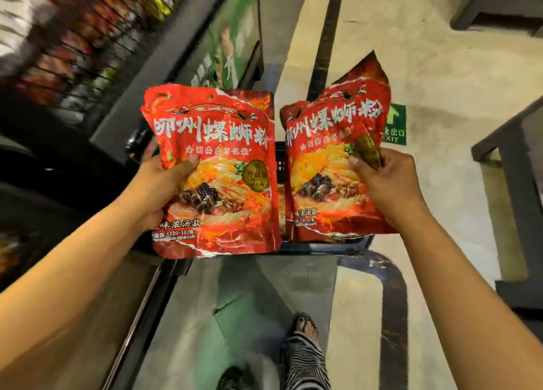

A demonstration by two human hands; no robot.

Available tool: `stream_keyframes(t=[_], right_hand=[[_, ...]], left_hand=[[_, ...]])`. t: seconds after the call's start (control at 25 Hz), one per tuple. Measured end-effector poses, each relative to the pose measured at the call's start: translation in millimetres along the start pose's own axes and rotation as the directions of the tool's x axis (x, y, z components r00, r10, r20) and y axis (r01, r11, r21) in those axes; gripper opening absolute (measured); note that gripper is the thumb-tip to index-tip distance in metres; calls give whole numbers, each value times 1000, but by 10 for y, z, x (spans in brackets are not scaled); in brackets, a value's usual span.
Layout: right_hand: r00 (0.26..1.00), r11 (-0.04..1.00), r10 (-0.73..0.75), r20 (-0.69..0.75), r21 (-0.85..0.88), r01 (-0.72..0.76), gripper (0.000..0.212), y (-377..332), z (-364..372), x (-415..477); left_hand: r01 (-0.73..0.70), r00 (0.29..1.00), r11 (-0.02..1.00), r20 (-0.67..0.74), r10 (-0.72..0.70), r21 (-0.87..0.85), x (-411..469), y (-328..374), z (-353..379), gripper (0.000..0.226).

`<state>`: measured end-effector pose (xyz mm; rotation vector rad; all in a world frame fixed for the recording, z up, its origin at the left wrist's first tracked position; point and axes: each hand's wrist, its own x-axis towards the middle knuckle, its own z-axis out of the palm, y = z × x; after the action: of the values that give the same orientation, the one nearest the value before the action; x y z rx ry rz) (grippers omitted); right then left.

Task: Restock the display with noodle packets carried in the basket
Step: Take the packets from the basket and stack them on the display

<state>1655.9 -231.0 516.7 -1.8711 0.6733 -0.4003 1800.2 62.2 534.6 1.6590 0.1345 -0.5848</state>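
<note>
Red packets read 柳州螺蛳粉; left hand [163, 185] grips the left packet [217, 154], marked (320+10)克, thumb across its front, fingers behind; right packet [329, 154] sits pinched in the right hand [389, 183], thumb on front; both above the dark basket [323, 247]; green floor sign [396, 125] reads EXIT.

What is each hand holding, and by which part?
The left hand grips the left noodle packet by its left edge; the right hand grips the right noodle packet by its right edge.
</note>
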Motion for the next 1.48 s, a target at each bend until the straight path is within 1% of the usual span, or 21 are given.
stream_keyframes(t=[0.12,0.24,0.28,0.36,0.44,0.48,0.52,0.6,0.68,0.72,0.84,0.88,1.0,1.04,1.08,1.16,1.2,1.24,1.36,1.4,1.48], right_hand=[[998,999,-33,58,34,31,23,-671,-120,-338],[986,995,-86,141,54,79,2,-1288,-212,-590],[980,994,-104,170,57,95,5,-1458,-224,-646],[966,989,-140,218,70,128,4,-1716,-255,-729],[946,983,-175,272,98,154,7,-2024,-247,-844],[935,979,-194,298,127,162,8,-2157,-233,-894],[916,973,-215,338,153,172,9,-2295,-215,-972],[856,963,-260,446,187,194,14,-2494,-108,-1200],[803,951,-299,515,234,204,7,-2625,33,-1457],[768,946,-316,557,250,207,10,-2686,101,-1642],[666,937,-349,659,251,243,18,-2784,310,-2220],[611,927,-375,697,275,255,23,-2831,377,-2414],[502,941,-333,798,316,122,45,-3041,593,-3055],[468,941,-330,820,326,92,48,-3099,663,-3249],[439,940,-334,834,327,93,39,-3168,727,-3508],[419,934,-351,838,343,98,4,-3247,846,-4008],[405,931,-359,841,351,99,6,-3254,901,-4258],[387,932,-358,850,352,89,2,-3281,930,-4533],[355,918,-391,849,387,85,50,-3297,1061,-5201],[364,917,-395,843,389,94,50,-3280,1114,-5427],[374,913,-405,834,393,113,24,-3253,1211,-5830]], left_hand=[[57,997,996,-40,-60,-70,-743,473,-306,22],[45,995,986,-79,-58,-160,-1472,790,-628,40],[26,993,983,-107,-46,-181,-1697,869,-718,44],[-22,984,978,-177,-15,-206,-2088,1003,-832,39],[-115,951,964,-306,37,-241,-2575,1120,-955,25],[-157,925,954,-377,51,-254,-2809,1144,-1000,15],[-187,895,944,-443,49,-272,-3051,1148,-1037,11],[-253,829,919,-557,45,-303,-3556,1053,-1133,24],[-304,768,896,-639,30,-323,-4003,892,-1189,28],[-318,729,890,-685,8,-328,-4263,791,-1216,27],[-374,593,858,-802,-70,-352,-5045,435,-1341,9],[-374,559,853,-822,-105,-363,-5301,327,-1381,3],[-354,438,882,-888,-139,-313,-6021,-63,-1601,11],[-350,400,888,-905,-146,-299,-6221,-176,-1655,11],[-350,363,891,-919,-157,-290,-6466,-275,-1710,12],[-338,320,904,-935,-152,-263,-6960,-470,-1798,13],[-335,305,907,-940,-150,-254,-7210,-576,-1844,14],[-337,297,906,-943,-154,-254,-7459,-679,-1898,19],[-332,290,907,-943,-162,-258,-8100,-930,-2051,44],[-323,280,911,-945,-168,-257,-8306,-998,-2114,58],[-309,257,918,-951,-171,-248,-8666,-1158,-2282,96]])
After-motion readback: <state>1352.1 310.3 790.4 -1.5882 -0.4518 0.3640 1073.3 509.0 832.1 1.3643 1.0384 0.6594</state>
